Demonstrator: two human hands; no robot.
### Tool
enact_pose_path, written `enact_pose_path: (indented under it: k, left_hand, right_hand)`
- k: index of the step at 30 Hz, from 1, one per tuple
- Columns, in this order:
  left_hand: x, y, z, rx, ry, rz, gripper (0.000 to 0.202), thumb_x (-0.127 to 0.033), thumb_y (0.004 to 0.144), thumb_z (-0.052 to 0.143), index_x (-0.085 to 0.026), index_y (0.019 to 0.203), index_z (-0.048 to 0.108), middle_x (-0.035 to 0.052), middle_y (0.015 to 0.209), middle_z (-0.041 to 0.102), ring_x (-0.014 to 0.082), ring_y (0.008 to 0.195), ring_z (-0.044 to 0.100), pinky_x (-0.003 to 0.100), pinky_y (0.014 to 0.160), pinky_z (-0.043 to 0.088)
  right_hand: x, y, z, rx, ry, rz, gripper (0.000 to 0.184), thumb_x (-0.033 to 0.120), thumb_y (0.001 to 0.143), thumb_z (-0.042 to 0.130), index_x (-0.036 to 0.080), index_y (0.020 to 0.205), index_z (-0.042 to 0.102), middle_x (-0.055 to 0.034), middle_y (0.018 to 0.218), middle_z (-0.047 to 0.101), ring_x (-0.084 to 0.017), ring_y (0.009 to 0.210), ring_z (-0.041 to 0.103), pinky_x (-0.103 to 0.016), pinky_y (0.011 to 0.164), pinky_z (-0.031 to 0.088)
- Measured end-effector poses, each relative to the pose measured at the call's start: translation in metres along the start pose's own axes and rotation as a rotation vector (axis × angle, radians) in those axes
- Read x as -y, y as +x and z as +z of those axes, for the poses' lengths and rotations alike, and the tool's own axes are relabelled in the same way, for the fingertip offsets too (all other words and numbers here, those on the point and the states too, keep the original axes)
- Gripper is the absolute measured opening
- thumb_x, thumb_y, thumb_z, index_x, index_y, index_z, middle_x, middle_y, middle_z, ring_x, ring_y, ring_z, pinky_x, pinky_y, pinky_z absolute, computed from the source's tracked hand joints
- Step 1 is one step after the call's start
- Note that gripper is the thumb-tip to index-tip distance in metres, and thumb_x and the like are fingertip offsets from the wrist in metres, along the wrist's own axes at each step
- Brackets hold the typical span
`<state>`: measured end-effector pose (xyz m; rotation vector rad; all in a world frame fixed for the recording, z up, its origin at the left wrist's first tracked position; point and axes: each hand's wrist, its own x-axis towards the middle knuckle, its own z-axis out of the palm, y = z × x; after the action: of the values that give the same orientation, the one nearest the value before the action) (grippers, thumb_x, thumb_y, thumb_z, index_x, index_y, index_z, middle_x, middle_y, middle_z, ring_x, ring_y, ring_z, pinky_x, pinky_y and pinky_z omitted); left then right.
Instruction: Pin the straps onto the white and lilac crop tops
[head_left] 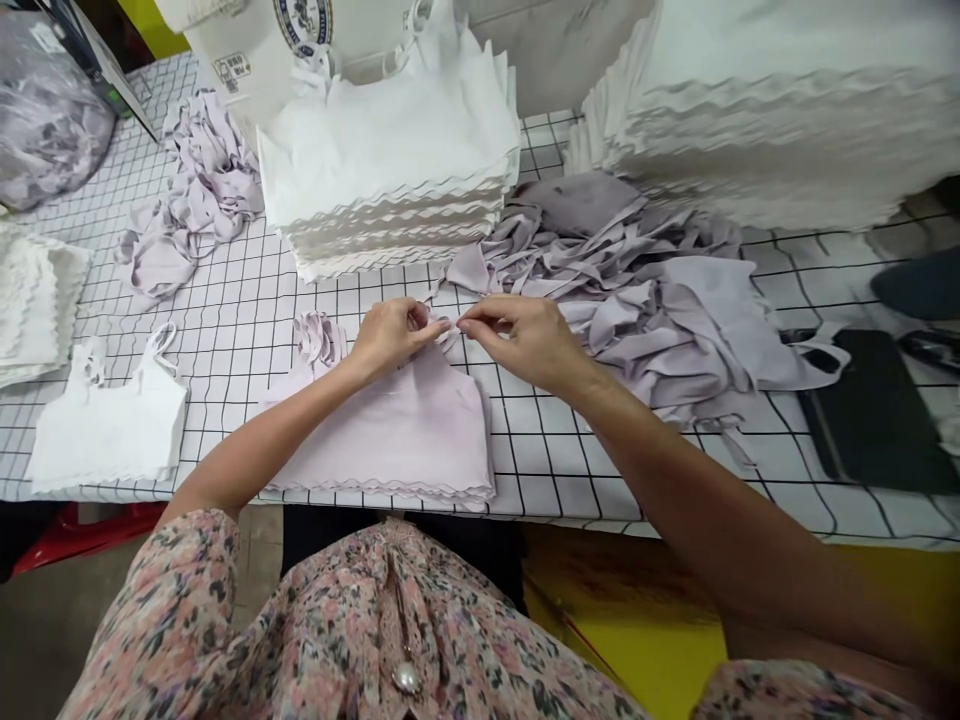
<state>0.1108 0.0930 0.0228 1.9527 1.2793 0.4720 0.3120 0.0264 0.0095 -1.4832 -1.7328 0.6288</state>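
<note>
A small pile of lilac camisole tops (390,440) with wavy hems lies flat at the table's near edge. Over its upper right corner, my left hand (390,335) is closed, thumb and fingers pinched on a lilac camisole strap (448,340). Close beside it, my right hand (521,335) has thumb and forefinger pressed together at the strap's right side. Whatever sits between those right fingertips is too small to make out. Gathered lilac straps (319,340) lie bunched at the pile's upper left.
Behind my hands stands a stack of white tops (390,150), with a taller white stack (780,120) to its right. Crumpled lilac garments (637,300) lie beside my right hand. A dark flat object (885,410) is at the right, a white top (109,420) at the left.
</note>
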Motion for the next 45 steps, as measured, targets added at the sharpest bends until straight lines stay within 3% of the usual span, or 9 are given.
enact_pose_path:
  k: [6,12,18,22,25,29,32,37,45]
  left_hand:
    - [0.003,0.006,0.004,-0.022,0.012,-0.005,0.013,-0.016,0.088,0.078,-0.018,0.077,0.071,0.0006,0.072,0.071,0.0142,0.069,0.061,0.027,0.069,0.043]
    - [0.005,0.009,0.005,-0.063,-0.01,-0.032,0.017,-0.023,0.084,0.089,-0.017,0.081,0.074,-0.0032,0.067,0.064,0.0122,0.065,0.055,0.027,0.069,0.039]
    - [0.005,0.006,0.007,-0.079,-0.105,-0.001,0.012,-0.02,0.088,0.083,-0.016,0.079,0.076,-0.005,0.062,0.058,0.0098,0.061,0.049,0.026,0.065,0.036]
    - [0.01,-0.006,0.009,-0.084,-0.189,0.1,0.008,-0.023,0.093,0.078,-0.016,0.091,0.083,-0.0029,0.064,0.065,0.0093,0.06,0.052,0.025,0.063,0.039]
    - [0.015,-0.014,0.012,-0.093,-0.171,0.235,0.01,-0.02,0.094,0.076,-0.018,0.095,0.087,0.002,0.075,0.077,0.0099,0.064,0.061,0.023,0.064,0.044]
    - [0.02,-0.018,0.014,-0.152,-0.118,0.472,0.015,-0.014,0.094,0.074,-0.018,0.098,0.088,0.004,0.08,0.083,0.0098,0.065,0.067,0.021,0.062,0.047]
    - [0.02,-0.018,0.013,-0.2,-0.08,0.556,0.016,-0.015,0.097,0.072,-0.017,0.097,0.088,0.0027,0.076,0.082,0.0084,0.06,0.065,0.019,0.059,0.046]
    - [0.017,-0.021,0.009,-0.208,-0.08,0.567,0.014,-0.016,0.096,0.074,-0.018,0.096,0.088,0.0039,0.082,0.085,0.0097,0.065,0.071,0.02,0.063,0.051]
    - [0.024,-0.028,0.013,-0.141,-0.033,0.494,0.01,-0.015,0.094,0.078,-0.017,0.093,0.087,0.0046,0.081,0.084,0.0093,0.062,0.068,0.021,0.061,0.05]
  right_hand:
    - [-0.004,-0.002,0.004,0.018,0.099,0.055,0.019,0.036,0.09,0.066,0.023,0.081,0.078,-0.0064,0.085,0.078,-0.022,0.077,0.068,-0.04,0.077,0.058]
    - [-0.008,0.002,0.008,0.035,0.191,0.149,0.022,0.04,0.085,0.066,0.022,0.078,0.077,-0.0055,0.075,0.074,-0.022,0.071,0.066,-0.041,0.075,0.056]
    - [-0.008,0.002,0.009,0.049,0.253,0.171,0.024,0.044,0.085,0.071,0.022,0.079,0.077,-0.0052,0.075,0.074,-0.021,0.069,0.066,-0.038,0.07,0.055]
    - [-0.005,0.003,0.007,0.045,0.412,0.262,0.042,0.062,0.084,0.08,0.02,0.078,0.078,-0.0054,0.073,0.072,-0.017,0.064,0.064,-0.036,0.067,0.054]
    - [0.001,0.007,0.008,0.125,0.608,0.348,0.063,0.082,0.07,0.088,0.019,0.073,0.08,-0.0069,0.075,0.073,-0.017,0.067,0.065,-0.036,0.07,0.057]
    - [0.014,0.012,0.009,0.21,0.896,0.462,0.062,0.071,0.048,0.105,0.02,0.079,0.086,-0.006,0.086,0.078,-0.016,0.08,0.07,-0.033,0.079,0.06]
    - [0.021,0.012,0.01,0.179,1.033,0.53,0.057,0.057,0.04,0.111,0.021,0.076,0.085,-0.0034,0.087,0.076,-0.015,0.084,0.069,-0.03,0.078,0.058]
    - [0.024,0.012,0.015,0.1,1.126,0.577,0.05,0.047,0.044,0.112,0.021,0.074,0.082,-0.0019,0.089,0.075,-0.014,0.087,0.067,-0.028,0.072,0.054]
    - [-0.001,0.036,0.006,-0.261,1.126,0.493,0.055,0.05,0.04,0.112,0.025,0.075,0.078,-0.0004,0.097,0.079,-0.016,0.089,0.064,-0.034,0.075,0.061]
